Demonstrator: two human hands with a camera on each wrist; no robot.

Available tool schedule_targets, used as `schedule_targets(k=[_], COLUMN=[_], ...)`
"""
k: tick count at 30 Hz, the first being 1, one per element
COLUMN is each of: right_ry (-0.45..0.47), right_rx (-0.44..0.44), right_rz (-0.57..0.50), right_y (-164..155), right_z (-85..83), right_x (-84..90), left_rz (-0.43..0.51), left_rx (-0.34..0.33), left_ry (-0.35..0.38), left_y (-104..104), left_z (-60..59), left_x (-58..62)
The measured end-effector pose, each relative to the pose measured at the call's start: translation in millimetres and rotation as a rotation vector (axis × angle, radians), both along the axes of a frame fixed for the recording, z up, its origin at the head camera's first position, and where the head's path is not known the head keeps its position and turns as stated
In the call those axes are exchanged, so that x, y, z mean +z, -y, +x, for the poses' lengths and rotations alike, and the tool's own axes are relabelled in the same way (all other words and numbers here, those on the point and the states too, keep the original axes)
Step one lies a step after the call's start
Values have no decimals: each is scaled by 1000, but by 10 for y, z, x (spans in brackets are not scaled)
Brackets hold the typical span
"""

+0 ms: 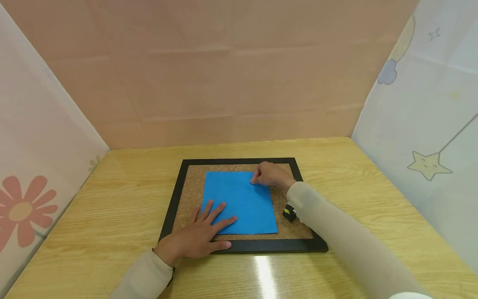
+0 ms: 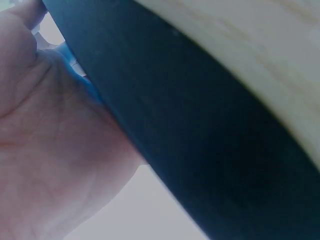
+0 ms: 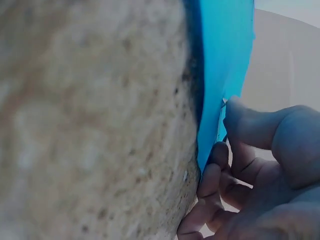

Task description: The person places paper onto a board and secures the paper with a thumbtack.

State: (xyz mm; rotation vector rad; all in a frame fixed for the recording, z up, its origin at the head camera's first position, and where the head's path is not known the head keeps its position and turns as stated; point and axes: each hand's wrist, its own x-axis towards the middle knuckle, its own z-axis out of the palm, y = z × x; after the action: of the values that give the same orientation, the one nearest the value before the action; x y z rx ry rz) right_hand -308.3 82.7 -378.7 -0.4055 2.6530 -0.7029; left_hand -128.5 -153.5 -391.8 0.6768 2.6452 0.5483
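A sheet of blue paper (image 1: 239, 195) lies on a cork board (image 1: 285, 232) with a black frame (image 1: 269, 246). My left hand (image 1: 199, 236) rests flat with spread fingers over the sheet's lower left corner, its thumb on the near frame bar. In the left wrist view the palm (image 2: 65, 150) is beside the dark frame edge (image 2: 150, 100). At the sheet's upper right corner is my right hand (image 1: 269, 173), thumb and fingers pinched together. A small pin-like thing (image 3: 224, 101) shows at the thumb tip in the right wrist view, mostly hidden; I cannot tell its exact kind.
The board lies on a light wooden table (image 1: 112, 195). Close to the right sleeve (image 1: 340, 226) is a small black block (image 1: 288, 213) with a yellow-green mark. A pinkish-tan backdrop (image 1: 231, 83) stands behind, with printed side panels (image 1: 429, 124) left and right.
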Motion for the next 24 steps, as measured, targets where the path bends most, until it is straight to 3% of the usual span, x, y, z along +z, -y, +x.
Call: schedule_targets(k=[10,17,24], right_ry=[-8,-106,-180], right_rx=[-21,-24,78], right_rz=[56,22,65], right_y=[74,66,-159], right_z=[-20,-19,166], right_x=[25,64,96], left_rz=[7,5,2], left_rx=[1,0,-4], left_ry=[1,1,-6], left_y=[-15,-12,4], left_z=[11,2,22], left_x=[37,52,32])
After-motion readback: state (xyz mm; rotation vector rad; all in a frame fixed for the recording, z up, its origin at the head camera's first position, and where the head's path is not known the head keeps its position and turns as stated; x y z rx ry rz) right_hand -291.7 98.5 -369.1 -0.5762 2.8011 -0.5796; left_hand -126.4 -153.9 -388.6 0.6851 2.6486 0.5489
